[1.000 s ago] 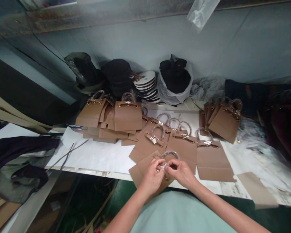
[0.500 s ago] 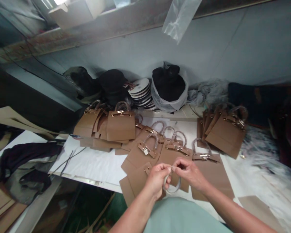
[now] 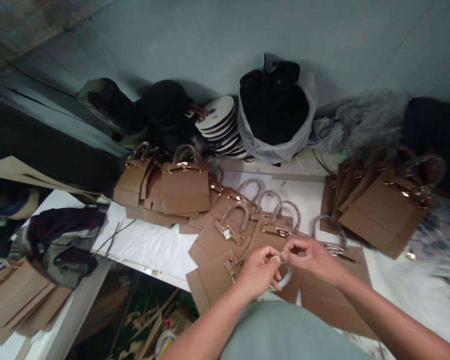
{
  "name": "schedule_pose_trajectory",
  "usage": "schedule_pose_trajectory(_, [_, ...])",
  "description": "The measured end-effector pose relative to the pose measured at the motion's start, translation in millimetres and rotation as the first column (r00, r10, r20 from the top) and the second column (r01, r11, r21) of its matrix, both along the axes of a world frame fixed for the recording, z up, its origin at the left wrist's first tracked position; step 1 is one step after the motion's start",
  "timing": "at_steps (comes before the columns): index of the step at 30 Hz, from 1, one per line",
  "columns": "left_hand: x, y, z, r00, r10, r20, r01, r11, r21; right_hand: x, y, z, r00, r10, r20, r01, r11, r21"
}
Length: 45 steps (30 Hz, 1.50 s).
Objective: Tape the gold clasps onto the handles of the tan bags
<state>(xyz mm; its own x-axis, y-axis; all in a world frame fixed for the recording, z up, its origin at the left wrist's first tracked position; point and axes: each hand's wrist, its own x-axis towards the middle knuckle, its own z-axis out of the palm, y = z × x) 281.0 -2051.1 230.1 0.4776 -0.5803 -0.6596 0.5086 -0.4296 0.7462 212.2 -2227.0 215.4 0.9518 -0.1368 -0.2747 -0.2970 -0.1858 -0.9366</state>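
A narrow pale ring, which looks like a roll of tape [image 3: 287, 276], hangs below the fingers of my left hand [image 3: 260, 270], which is closed on it. My right hand [image 3: 308, 254] pinches with thumb and forefinger against the left fingertips, at what looks like the tape's end; the bit between them is too small to make out. Beneath and beyond the hands lie brown handbag panels [image 3: 212, 280] with gold-coloured clasps. Close by are a brown bag panel with a plastic-wrapped handle [image 3: 273, 227] and another brown panel [image 3: 333, 290] under my right forearm.
Brown bag pieces are stacked at the left [image 3: 185, 187] and right [image 3: 384, 210]. Along the wall stand white-sided reels [image 3: 219, 122] and a plastic bag of black material [image 3: 275, 105]. Dark cloth [image 3: 65, 240] lies left, near the table edge [image 3: 142, 270].
The camera has tipped down and moved closer, so the shelf above is mostly out of view. Both hands stay together at the ring, which has turned slightly.
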Motion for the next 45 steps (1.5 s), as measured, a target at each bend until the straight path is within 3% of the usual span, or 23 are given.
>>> schedule_pose_trajectory(5, [8.7,0.8,0.1,0.944,0.235,-0.23,-0.249,0.968,-0.036,17.0,21.4,0.8,0.991,-0.103,0.09,0.105,0.994,-0.014])
schedule_pose_trajectory(11, [16.4,50.5,-30.7,0.852,0.472,-0.228,-0.464,0.881,0.092,42.6,47.3,53.7,0.961,-0.01,0.275,0.012,1.0,-0.005])
schedule_pose_trajectory(13, [16.8,70.5,-38.3,0.848,0.496,-0.185,-0.489,0.868,0.087,62.2,60.2,58.6,0.956,-0.013,0.294,0.002,0.999,0.038])
schedule_pose_trajectory(15, [20.2,85.4,-41.8,0.847,0.521,-0.11,-0.518,0.854,0.053,84.2,76.5,41.2,0.975,-0.089,0.202,0.066,0.991,0.114])
schedule_pose_trajectory(17, [27.7,95.4,-42.9,0.83,0.557,-0.03,-0.557,0.83,0.002,102.1,93.4,7.0,0.985,-0.168,0.035,0.161,0.974,0.161])
schedule_pose_trajectory(20, [43.8,106.9,-44.1,0.803,0.595,0.016,-0.592,0.802,-0.082,113.6,112.2,-44.4,0.984,-0.147,-0.104,0.165,0.964,0.206])
schedule_pose_trajectory(22, [55.0,114.4,-45.8,0.804,0.595,-0.006,-0.59,0.796,-0.134,113.9,118.2,-62.6,0.984,-0.13,-0.118,0.155,0.957,0.243])
schedule_pose_trajectory(29, [85.0,131.9,-54.2,0.807,0.571,-0.148,-0.588,0.756,-0.288,120.2,124.4,-61.4,0.968,-0.115,-0.225,0.201,0.888,0.413])
schedule_pose_trajectory(37, [104.4,160.3,-72.7,0.785,0.557,-0.271,-0.62,0.708,-0.34,118.6,133.9,-66.1,0.975,0.054,-0.216,0.012,0.955,0.295])
schedule_pose_trajectory(45, [126.5,173.0,-70.2,0.729,0.541,-0.419,-0.684,0.605,-0.409,126.5,145.3,-65.8,0.981,0.021,-0.193,0.018,0.98,0.199])
